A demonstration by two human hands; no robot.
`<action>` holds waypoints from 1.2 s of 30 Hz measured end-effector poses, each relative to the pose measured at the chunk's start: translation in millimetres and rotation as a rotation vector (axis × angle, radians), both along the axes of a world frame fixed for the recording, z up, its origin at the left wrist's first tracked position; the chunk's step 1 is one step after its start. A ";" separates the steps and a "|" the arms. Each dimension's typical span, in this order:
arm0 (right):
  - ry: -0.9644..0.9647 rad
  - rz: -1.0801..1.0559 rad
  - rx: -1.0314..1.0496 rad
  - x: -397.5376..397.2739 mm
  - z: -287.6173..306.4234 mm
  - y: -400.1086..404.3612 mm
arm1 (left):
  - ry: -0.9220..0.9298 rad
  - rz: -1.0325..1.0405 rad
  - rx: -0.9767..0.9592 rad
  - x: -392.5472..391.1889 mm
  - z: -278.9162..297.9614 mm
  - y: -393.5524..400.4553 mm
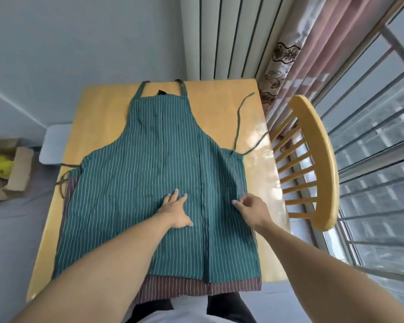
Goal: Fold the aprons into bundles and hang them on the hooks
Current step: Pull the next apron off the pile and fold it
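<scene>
Green striped apron (149, 159) lies flat, bib away from the person, on the worktop (219, 106), over a maroon apron (184, 287). Left hand (175, 210) rests flat mid-skirt, fingers straight. Right hand (252, 209) pinches a thin strap (239, 183) near the green apron's right edge. Advice: keep the left palm anchoring; tuck the ties inward before folding, edges aligned.

A green striped apron (159, 173) lies flat on a wooden table (222, 106), over a maroon one (196, 287). The left hand (175, 212) presses it; the right hand (251, 209) pinches a tie string (239, 183).
</scene>
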State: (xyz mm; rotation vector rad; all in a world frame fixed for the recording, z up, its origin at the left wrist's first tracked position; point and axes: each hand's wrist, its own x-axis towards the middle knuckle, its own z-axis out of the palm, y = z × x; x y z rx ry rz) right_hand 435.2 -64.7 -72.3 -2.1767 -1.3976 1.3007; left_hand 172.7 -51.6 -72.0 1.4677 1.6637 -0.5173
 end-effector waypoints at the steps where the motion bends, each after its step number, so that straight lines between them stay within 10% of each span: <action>1: 0.061 -0.016 -0.020 -3.0 0.2 -7.2 | -0.025 -0.018 -0.001 -6.8 -0.6 0.8; 7: 0.039 0.008 -0.405 -10.3 -3.3 -64.2 | -0.315 -0.042 0.230 -70.0 -1.1 -19.4; 13: 0.033 -0.407 -0.341 -35.9 34.3 -99.0 | -0.356 -0.272 0.168 -132.4 -5.9 -60.1; 18: 0.345 -0.543 -0.533 -44.7 126.8 -100.1 | -0.393 -0.225 0.075 -141.9 15.6 -66.7; 26: -0.017 -0.389 -0.416 -95.9 187.8 -70.3 | -0.263 -0.513 -0.007 -131.2 19.6 -115.5; 36: 0.579 -0.758 -0.192 -137.5 210.1 -39.0 | -0.417 -0.070 0.654 -93.1 30.1 -141.1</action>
